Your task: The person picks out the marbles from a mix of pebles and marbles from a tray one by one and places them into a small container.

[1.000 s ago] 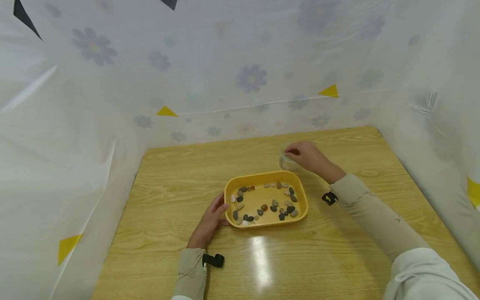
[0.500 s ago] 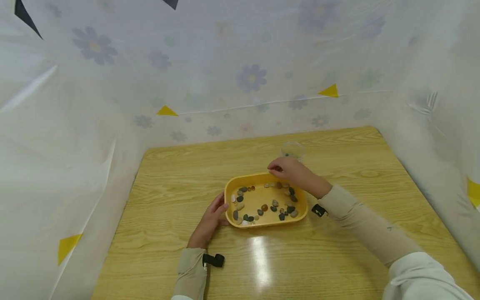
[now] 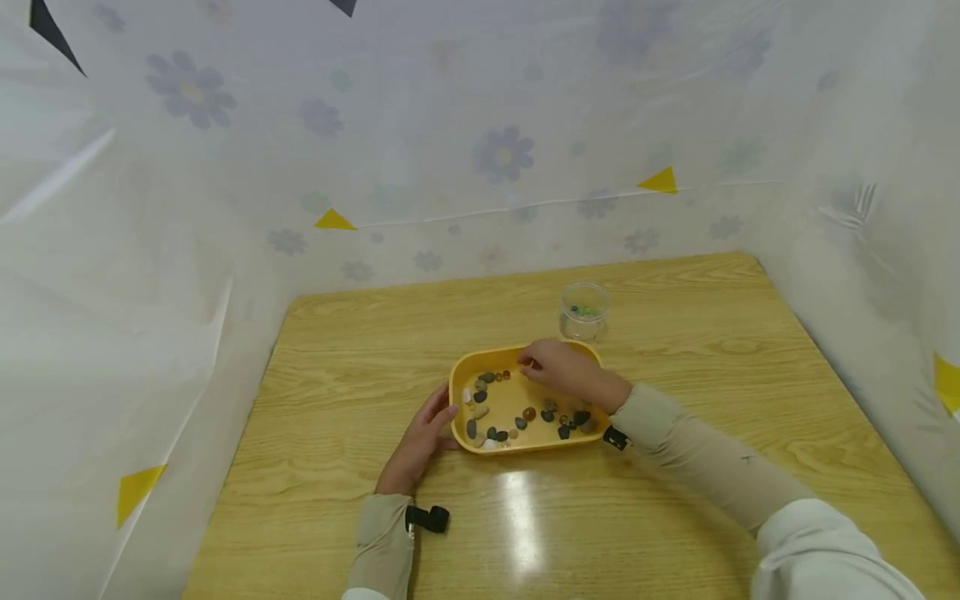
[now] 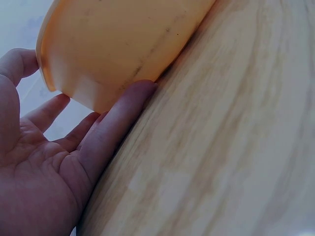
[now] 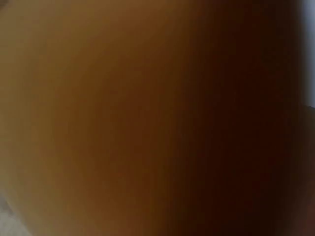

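Note:
A yellow plastic tray (image 3: 506, 450) holds pebbles and amber-coloured beads, laid in a curving line round its floor. My left hand (image 3: 415, 446) grips the tray's left end: the thumb is at the rim, and the fingers lie low against the outer wall (image 4: 113, 44) in the left wrist view. Over the back of the tray, my right hand (image 3: 562, 368) reaches in from the right with thumb and fingertips pinched together, covering the stones there. Whatever small thing sits in that pinch is hidden. A blurred orange-brown surface (image 5: 118, 118) fills most of the right wrist view.
Behind the tray stands a clear glass jar (image 3: 585, 325) with a few green and blue beads (image 3: 582, 310) inside. The wooden table (image 3: 360, 358) runs back to a floral plastic sheet (image 3: 420, 150), and more sheeting hangs on both sides.
My right hand has moved from the jar's mouth toward me and left, over the tray, uncovering the jar and its beads. My left hand and the tray have stayed in place.

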`<state>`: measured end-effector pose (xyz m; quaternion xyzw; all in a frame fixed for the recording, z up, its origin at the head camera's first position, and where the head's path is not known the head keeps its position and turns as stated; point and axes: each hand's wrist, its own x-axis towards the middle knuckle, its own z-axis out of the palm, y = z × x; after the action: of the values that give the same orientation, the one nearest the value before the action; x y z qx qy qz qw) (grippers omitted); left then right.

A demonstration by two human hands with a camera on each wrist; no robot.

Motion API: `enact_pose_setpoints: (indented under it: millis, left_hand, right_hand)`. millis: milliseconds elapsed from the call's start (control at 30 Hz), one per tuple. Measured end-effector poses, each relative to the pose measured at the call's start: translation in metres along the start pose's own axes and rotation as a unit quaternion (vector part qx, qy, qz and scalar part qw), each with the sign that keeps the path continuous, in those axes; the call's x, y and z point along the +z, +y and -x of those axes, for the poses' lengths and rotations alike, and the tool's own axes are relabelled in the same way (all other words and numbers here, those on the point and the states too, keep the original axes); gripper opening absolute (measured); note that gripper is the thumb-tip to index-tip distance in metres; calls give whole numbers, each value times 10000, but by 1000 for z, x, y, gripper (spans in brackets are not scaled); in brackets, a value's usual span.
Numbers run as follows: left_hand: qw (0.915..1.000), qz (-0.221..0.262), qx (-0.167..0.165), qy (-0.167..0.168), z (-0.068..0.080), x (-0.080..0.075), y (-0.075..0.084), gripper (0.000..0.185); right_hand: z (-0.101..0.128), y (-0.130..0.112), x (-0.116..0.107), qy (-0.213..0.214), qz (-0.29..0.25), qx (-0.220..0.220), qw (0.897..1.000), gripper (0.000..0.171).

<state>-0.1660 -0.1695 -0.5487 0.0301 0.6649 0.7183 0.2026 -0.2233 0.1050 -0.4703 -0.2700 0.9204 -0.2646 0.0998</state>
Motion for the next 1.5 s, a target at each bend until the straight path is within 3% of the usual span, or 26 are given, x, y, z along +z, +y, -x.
enact_pose_setpoints:
  millis: [333, 667, 833, 967, 1500]
  left_hand:
    - [9999, -54, -133, 8, -1, -2, 1, 57]
    - [9997, -143, -181, -89, 11, 7, 25, 56]
    - [9997, -145, -153, -113, 11, 7, 25, 55]
    - [9996, -152, -176, -128, 11, 6, 24, 55]
    - [9996, -116, -167, -180, 12, 6, 26, 56]
  right_hand:
    - [0, -4, 15, -47, 99, 272, 9996, 24]
    - [-6, -6, 38, 72, 140, 237, 9996, 27]
    - [-14, -8, 46, -11, 654, 622, 9959, 29]
    - [-16, -11, 48, -122, 691, 905, 9934, 30]
    - [-21, -12, 52, 114, 735, 732, 9945, 23]
